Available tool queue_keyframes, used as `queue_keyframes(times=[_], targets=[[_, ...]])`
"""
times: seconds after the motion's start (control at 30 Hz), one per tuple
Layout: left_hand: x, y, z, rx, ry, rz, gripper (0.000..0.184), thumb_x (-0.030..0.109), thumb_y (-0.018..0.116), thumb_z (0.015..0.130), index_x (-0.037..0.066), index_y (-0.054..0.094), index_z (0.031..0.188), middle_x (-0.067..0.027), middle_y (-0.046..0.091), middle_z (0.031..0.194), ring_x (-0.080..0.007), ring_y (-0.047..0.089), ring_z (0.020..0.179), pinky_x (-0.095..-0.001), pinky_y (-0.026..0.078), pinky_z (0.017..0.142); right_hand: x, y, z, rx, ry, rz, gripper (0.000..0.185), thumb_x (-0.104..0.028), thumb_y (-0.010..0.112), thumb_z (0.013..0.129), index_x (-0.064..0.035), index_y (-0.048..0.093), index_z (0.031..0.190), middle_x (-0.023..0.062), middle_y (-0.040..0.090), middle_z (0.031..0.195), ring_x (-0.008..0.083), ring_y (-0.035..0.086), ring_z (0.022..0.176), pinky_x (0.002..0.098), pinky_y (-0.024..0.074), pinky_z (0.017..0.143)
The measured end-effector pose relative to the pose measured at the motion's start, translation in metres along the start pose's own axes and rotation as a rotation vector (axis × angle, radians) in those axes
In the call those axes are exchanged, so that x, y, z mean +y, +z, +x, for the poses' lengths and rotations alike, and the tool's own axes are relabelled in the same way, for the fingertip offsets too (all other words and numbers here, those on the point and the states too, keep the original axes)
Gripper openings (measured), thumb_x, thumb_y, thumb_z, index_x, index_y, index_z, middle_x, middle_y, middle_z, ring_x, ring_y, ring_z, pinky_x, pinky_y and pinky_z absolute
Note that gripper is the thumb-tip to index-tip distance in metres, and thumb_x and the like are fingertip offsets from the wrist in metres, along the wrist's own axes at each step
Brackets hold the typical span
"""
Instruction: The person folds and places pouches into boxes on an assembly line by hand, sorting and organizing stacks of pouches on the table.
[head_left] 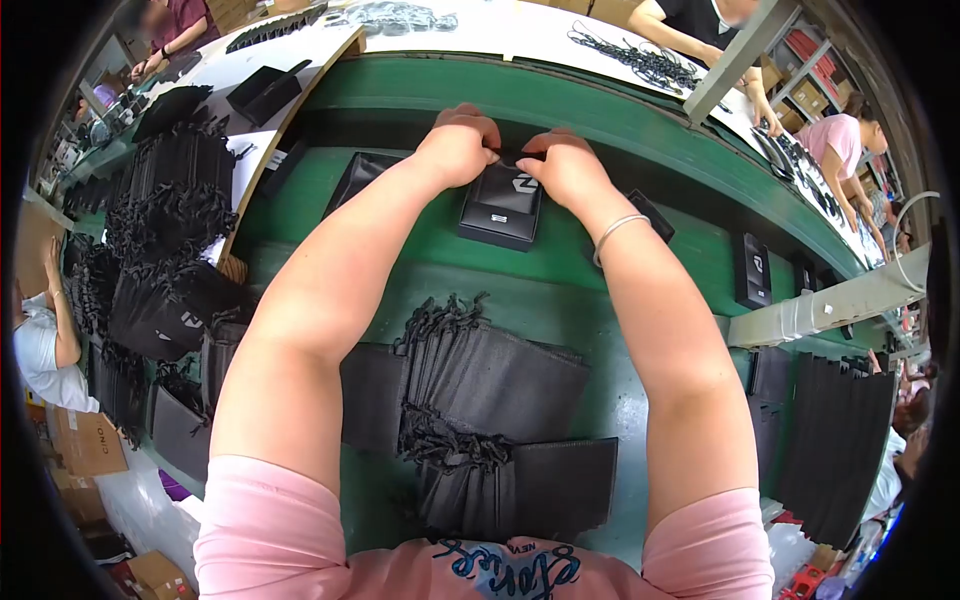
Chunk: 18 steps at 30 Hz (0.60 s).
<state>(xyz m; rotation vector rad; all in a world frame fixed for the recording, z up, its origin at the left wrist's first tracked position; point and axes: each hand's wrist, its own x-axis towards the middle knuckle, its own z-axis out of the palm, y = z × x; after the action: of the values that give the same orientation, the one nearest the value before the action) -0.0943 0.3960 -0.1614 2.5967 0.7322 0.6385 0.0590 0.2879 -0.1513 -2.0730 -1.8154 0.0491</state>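
Note:
Both my hands are at a small black box [498,232] on the green surface. A dark, soft-looking piece with a white logo [523,183] lies in or over this box; I cannot tell whether it is a pouch. My left hand [462,147] is closed at its far left corner, thumb and fingers pinched. At the far right corner, my right hand [566,170] also pinches the piece, a bangle on its wrist. Nearer my body lie stacks of black drawstring pouches [500,385], their cords bunched to the left.
Another black box [362,180] stands behind my left forearm, and a black box with a logo [753,270] is at the right. Black pouches [170,190] pile up on the left. Metal posts [830,312] frame the right side. Co-workers [700,35] sit across the white table.

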Motion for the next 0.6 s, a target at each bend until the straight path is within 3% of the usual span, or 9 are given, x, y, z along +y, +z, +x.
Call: queue_keyframes(times=[0.13, 0.27, 0.47, 0.6], targets=[[0.014, 0.007, -0.002, -0.171, -0.154, 0.008, 0.025, 0.008, 0.063, 0.079, 0.007, 0.062, 0.104, -0.0135, 0.066, 0.097, -0.0325, 0.062, 0.091, -0.0378, 0.050, 0.079, 0.004, 0.011, -0.002, -0.002, 0.081, -0.053, 0.030, -0.015, 0.059, 0.086, -0.0036, 0.060, 0.114, 0.0150, 0.067, 0.101, 0.0294, 0.065, 0.090, 0.0391, 0.0512, 0.078], [0.019, 0.028, -0.001, -0.006, -0.266, -0.194, 0.037, 0.005, 0.063, 0.080, 0.008, 0.056, 0.116, -0.0116, 0.064, 0.098, -0.0283, 0.062, 0.087, -0.0371, 0.048, 0.079, 0.017, -0.007, 0.007, -0.317, 0.248, 0.157, 0.028, -0.019, 0.063, 0.085, -0.0052, 0.060, 0.109, 0.0159, 0.065, 0.109, 0.0356, 0.064, 0.092, 0.0416, 0.0513, 0.081], [0.032, 0.042, 0.002, -0.100, -0.222, -0.137, 0.042, 0.011, 0.059, 0.085, 0.011, 0.049, 0.125, -0.0180, 0.062, 0.110, -0.0362, 0.062, 0.098, -0.0426, 0.049, 0.085, 0.023, -0.004, -0.006, -0.256, 0.265, 0.039, 0.028, -0.019, 0.066, 0.083, -0.0050, 0.060, 0.107, 0.0166, 0.064, 0.109, 0.0374, 0.064, 0.094, 0.0424, 0.0514, 0.082], [0.045, 0.048, -0.001, 0.087, -0.144, 0.042, 0.041, 0.008, 0.063, 0.083, 0.008, 0.052, 0.122, -0.0160, 0.064, 0.105, -0.0338, 0.063, 0.096, -0.0416, 0.050, 0.081, 0.042, 0.006, -0.017, -0.099, 0.224, -0.139, 0.030, -0.019, 0.065, 0.083, -0.0044, 0.060, 0.109, 0.0168, 0.067, 0.098, 0.0373, 0.064, 0.091, 0.0421, 0.0515, 0.081]])
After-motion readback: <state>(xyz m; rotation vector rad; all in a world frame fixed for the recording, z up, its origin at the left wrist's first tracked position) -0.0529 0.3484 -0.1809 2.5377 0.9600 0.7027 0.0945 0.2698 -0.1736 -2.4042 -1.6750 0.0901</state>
